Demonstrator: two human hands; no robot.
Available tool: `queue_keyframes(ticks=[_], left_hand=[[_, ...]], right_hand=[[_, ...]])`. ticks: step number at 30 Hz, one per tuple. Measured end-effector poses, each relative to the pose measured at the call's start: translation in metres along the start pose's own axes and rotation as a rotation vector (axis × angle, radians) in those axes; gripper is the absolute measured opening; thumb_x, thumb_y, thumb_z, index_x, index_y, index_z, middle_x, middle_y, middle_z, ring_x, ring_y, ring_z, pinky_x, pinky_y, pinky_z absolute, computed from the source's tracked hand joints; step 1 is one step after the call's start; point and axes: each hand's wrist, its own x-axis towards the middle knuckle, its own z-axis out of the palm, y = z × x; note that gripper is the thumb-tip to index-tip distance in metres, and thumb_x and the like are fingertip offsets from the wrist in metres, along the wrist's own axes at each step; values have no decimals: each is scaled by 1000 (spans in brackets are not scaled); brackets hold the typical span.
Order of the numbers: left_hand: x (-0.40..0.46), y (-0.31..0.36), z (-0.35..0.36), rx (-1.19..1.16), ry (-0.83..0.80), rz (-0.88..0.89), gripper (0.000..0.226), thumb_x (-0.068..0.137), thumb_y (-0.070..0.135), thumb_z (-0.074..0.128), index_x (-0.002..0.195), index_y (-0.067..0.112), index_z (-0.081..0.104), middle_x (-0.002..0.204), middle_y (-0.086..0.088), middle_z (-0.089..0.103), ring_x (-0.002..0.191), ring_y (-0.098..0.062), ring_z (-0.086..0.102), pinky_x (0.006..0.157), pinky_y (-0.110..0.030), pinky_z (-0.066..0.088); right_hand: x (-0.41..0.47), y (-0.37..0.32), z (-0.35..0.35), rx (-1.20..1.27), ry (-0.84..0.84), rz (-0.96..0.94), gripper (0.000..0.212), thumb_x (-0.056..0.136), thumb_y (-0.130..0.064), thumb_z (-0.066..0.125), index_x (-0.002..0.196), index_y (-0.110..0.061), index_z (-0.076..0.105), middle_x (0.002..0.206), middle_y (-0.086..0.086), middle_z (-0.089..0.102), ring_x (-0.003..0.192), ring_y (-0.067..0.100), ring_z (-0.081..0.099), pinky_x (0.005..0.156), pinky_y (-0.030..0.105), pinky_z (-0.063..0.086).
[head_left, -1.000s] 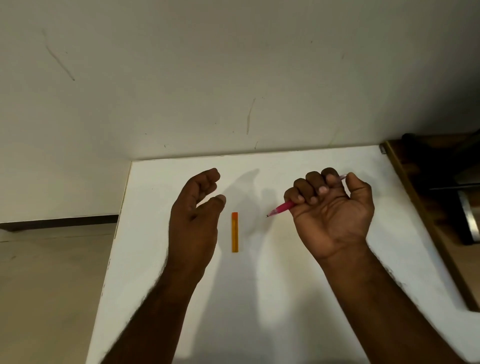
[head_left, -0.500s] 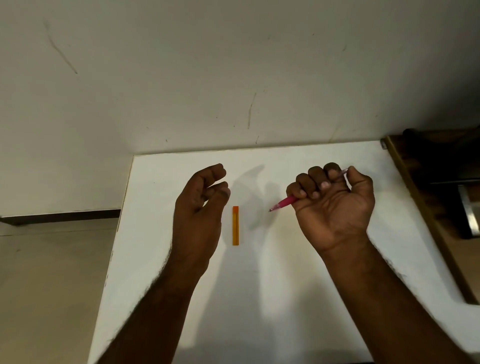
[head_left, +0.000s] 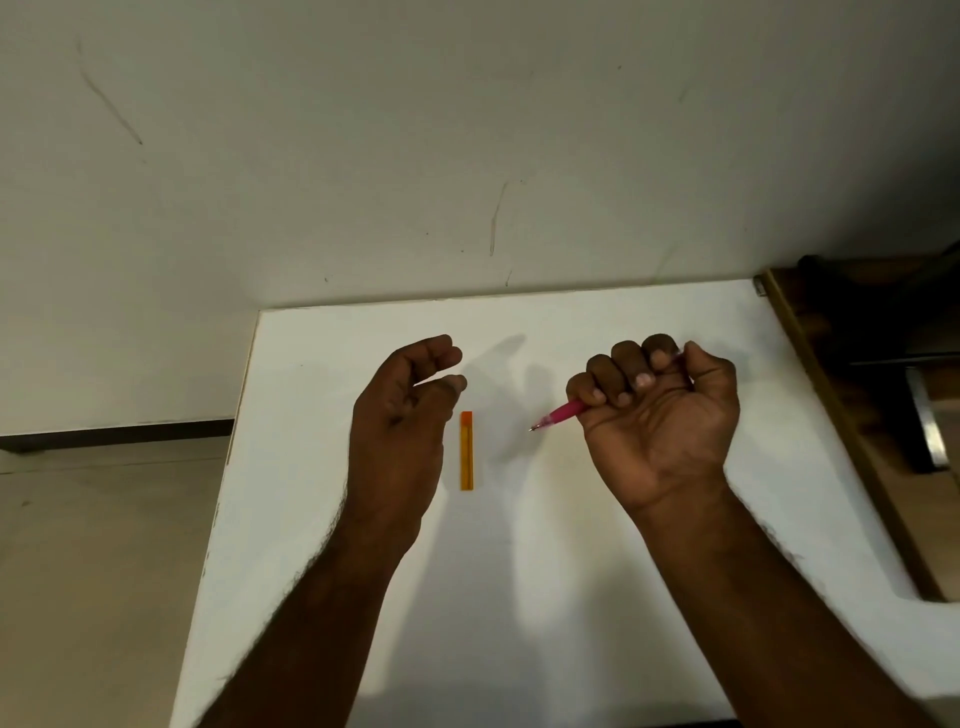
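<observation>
Nearest to the camera, two bare forearms come in from the lower edge over the white table. Further in, the left hand stands with its thumb side up. Its fingers are loosely curled, a little apart from the thumb, and it holds nothing. The right hand is turned with the palm toward the camera and makes a fist around a pink pen, with all four fingers curled over the barrel. The front part of the pen comes out at the little-finger side, and its thin tip points to the left and slightly down. I cannot tell whether the tip touches the surface.

Between the two hands a narrow orange case lies flat on the table, its long side pointing away from the person. It is just beside the left hand without touching it, and near the pen tip.

Behind the far edge of the table stands a pale wall with some thin scratches. At the right, brown wooden furniture borders the table, and at the left a beige floor is visible.
</observation>
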Motion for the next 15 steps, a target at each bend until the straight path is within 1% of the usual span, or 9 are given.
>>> queue_keyframes(ticks=[1,4,5,7,9,11,13,15], left_hand=[[0,0,0,-2,2,1,32,95,2,55,114,24,69,119,7,74,103,-15,73,94,-42,54],[1,0,1,-2,15,-7,31,94,3,56,113,24,70,117,7,75,104,-19,72,93,-43,55],[1,0,1,-5,16,-10,31,94,2,56,113,24,70,117,7,75,103,-20,72,92,-44,55],[1,-1,2,-15,16,-13,31,95,2,56,111,24,71,116,6,75,103,-26,71,91,-45,55],[1,-1,2,-23,11,-13,30,95,1,56,110,23,71,115,4,76,104,-30,69,90,-45,55],[1,-1,2,-37,5,-15,29,95,0,55,111,20,70,112,2,76,105,-30,69,88,-41,54],[2,-2,2,-51,0,-20,27,96,0,56,111,17,70,109,0,77,103,-28,70,85,-38,54],[2,-2,2,-67,-4,-27,26,97,1,56,113,14,70,107,-1,78,98,-23,70,83,-35,53]], right_hand=[[0,0,0,2,-5,-3,26,86,-34,41,67,-16,45,58,-1,37,53,16,27,55,29,33],[1,-2,-2,25,0,5,37,95,-37,33,68,-16,46,59,-2,38,54,16,28,56,29,34],[2,-2,-3,20,5,0,37,95,-37,33,67,-16,46,58,-2,38,54,16,28,55,29,34],[2,-4,-3,7,5,-13,30,90,-34,38,67,-16,45,57,-2,37,53,16,27,55,29,33],[3,-6,-3,20,-3,-5,32,91,-36,39,67,-16,46,58,-2,37,53,16,28,55,29,33],[4,-7,-5,30,3,-2,39,96,-39,33,67,-16,47,58,-2,38,53,16,28,55,28,34],[4,-7,-6,20,9,-9,41,97,-37,29,67,-16,46,57,-2,37,53,16,27,55,28,33],[5,-6,-5,25,3,-1,41,98,-37,30,68,-16,47,57,-2,37,53,16,27,55,29,33]])
